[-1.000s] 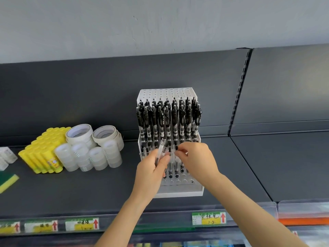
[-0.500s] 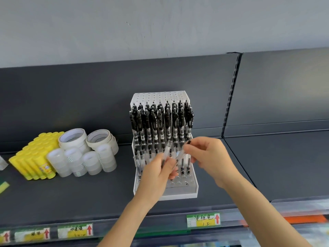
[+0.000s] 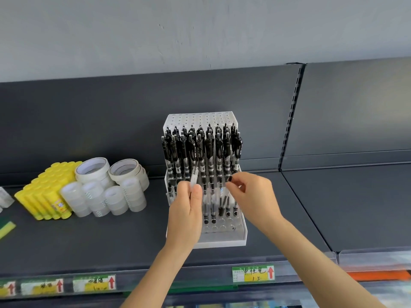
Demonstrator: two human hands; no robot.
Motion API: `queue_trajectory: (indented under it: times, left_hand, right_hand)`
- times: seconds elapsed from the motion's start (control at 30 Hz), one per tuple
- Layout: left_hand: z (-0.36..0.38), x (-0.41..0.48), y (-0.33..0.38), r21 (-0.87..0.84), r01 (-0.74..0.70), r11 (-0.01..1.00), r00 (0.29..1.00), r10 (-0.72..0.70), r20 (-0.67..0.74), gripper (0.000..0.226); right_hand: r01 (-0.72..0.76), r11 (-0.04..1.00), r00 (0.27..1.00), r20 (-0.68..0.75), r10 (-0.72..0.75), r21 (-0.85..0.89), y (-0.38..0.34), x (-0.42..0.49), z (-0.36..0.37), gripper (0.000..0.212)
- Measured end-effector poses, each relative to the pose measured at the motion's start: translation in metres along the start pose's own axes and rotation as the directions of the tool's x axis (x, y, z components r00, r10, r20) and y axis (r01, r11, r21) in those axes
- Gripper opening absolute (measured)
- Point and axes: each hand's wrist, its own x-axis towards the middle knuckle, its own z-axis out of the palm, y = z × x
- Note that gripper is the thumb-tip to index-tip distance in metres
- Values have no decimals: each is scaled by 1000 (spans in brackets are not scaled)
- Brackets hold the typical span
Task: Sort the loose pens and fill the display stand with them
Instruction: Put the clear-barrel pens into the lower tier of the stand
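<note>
Dark shelf (image 3: 89, 241) is carrying the display stand (image 3: 222, 242), centre. Left hand (image 3: 186, 210) is gripping clear pens (image 3: 194, 176); right hand (image 3: 253, 194) is pinching one pen (image 3: 230, 179) over near rows. Best: lowering it upright into a free hole.

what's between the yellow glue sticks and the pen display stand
In the head view, a cluster of tape rolls sits there, right beside the glue sticks; bare shelf separates them from the display stand.
</note>
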Motion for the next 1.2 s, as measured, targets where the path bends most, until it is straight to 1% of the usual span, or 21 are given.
queue_trajectory:
  times: [0.1,0.17,0.23,0.3,0.4,0.47,0.57,0.63,0.73,0.8,0.9,0.97,1.1,1.13,1.2]
  left_hand:
    - [0,-1,-1,-42,23,999,999,-24,-23,24]
    - [-1,-1,-2,-49,10,999,1000,-11,-17,23]
    - [-1,0,-5,5,-38,999,999,38,14,24]
    - [-1,1,-7,91,-98,991,995,94,41,19]
    - [0,1,-5,134,-133,982,991,131,19,7]
    - [2,1,-4,137,-131,982,991,133,-8,7]
    - [4,1,-5,143,-133,981,991,135,-4,6]
    - [8,0,-4,144,-143,979,990,141,19,5]
    - [17,-2,-1,151,-176,973,984,169,57,2]
    - [23,-3,1,180,-172,968,984,162,72,8]
    - [27,0,2,210,-182,961,982,165,95,13]
    - [28,1,3,232,-196,953,978,173,115,13]
    - [26,2,1,253,-196,947,976,164,144,13]
    - [24,2,1,249,-192,949,976,158,149,15]
    - [18,1,1,282,-202,938,973,161,162,29]
  right_hand:
    - [44,997,997,64,-39,-70,1,-1,13,28]
    - [47,995,995,93,-39,-83,1,-2,17,27]
    - [46,995,995,91,-38,-91,2,-1,18,27]
    - [58,992,995,91,-48,-109,2,1,17,28]
    - [55,989,992,121,-39,-136,0,0,16,27]
    - [38,990,990,141,-19,-132,-1,0,13,25]
    - [-14,998,993,114,20,-59,-1,2,-3,15]
    - [-39,998,994,101,35,39,-5,4,-16,6]
    - [-93,971,986,157,59,220,-13,3,-32,9]
    - [-95,964,980,195,47,247,-16,2,-38,12]
    - [-78,970,970,243,20,232,-16,-2,-40,10]
    - [-63,979,976,218,19,194,-15,-3,-38,10]
    - [-25,995,993,121,13,99,-14,-6,-33,17]
    - [-23,996,996,89,15,86,-14,-5,-33,15]
    - [-25,999,999,33,23,49,-15,-3,-34,5]
